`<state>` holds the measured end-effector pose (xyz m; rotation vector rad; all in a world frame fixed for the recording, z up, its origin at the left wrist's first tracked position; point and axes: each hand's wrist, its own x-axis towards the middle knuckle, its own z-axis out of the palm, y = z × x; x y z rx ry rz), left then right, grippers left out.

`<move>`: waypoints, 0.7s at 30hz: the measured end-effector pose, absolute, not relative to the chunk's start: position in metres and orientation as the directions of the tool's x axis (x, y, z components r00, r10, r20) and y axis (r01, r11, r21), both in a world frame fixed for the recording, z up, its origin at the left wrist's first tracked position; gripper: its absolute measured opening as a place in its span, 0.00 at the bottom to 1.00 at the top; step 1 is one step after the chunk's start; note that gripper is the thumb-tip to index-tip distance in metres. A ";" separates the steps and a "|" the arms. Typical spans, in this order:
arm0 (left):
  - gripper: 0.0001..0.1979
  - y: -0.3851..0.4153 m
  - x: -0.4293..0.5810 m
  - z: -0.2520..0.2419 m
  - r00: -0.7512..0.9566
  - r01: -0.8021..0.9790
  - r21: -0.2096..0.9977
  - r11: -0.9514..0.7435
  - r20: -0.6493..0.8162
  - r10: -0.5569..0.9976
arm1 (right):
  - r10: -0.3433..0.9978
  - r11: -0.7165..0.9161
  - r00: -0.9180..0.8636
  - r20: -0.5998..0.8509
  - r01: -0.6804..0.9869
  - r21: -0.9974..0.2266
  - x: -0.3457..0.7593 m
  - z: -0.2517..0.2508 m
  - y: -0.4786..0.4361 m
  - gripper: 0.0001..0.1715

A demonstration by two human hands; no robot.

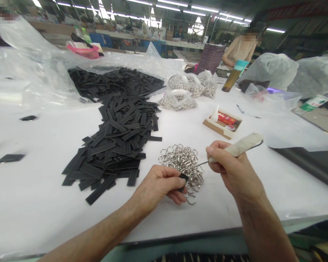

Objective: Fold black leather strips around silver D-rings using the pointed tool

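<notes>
Between its thumb and fingers my left hand (pixel 164 182) pinches a small black strip (pixel 183 181), just over the front of a pile of metal D-shaped rings (pixel 180 157). My right hand (pixel 229 165) is closed around a pale-handled tool (pixel 243 145), whose thin dark tip points left toward the rings. One loose ring (pixel 191 199) lies in front of the pile, below my left fingertips. Left of my hands, many flat black strips (pixel 112 145) are heaped on the white table (pixel 158 225).
Behind the rings stand bags of rings (pixel 177 99), a small box (pixel 217 128) with a red tube, and a bottle (pixel 235 76). Plastic sheeting (pixel 38 80) covers the back left. Two dark pieces (pixel 11 158) lie far left. A person (pixel 239 51) is at the back right.
</notes>
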<state>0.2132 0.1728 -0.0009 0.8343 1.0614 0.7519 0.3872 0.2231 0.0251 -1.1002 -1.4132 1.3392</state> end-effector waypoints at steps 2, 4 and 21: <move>0.08 0.173 0.213 -0.001 0.313 -0.139 0.862 0.487 -0.428 0.848 | 0.983 0.029 -0.183 0.033 -0.022 -0.999 0.389 0.025 0.220 0.18; 0.07 0.173 0.213 -0.001 0.317 -0.155 0.857 0.491 -0.428 0.846 | 0.990 0.033 -0.134 0.041 -0.064 -0.997 0.390 0.025 0.215 0.16; 0.07 0.173 0.213 -0.001 0.247 -0.165 0.864 0.476 -0.431 0.868 | 0.995 0.091 0.040 0.092 0.023 -0.996 0.396 0.014 0.184 0.14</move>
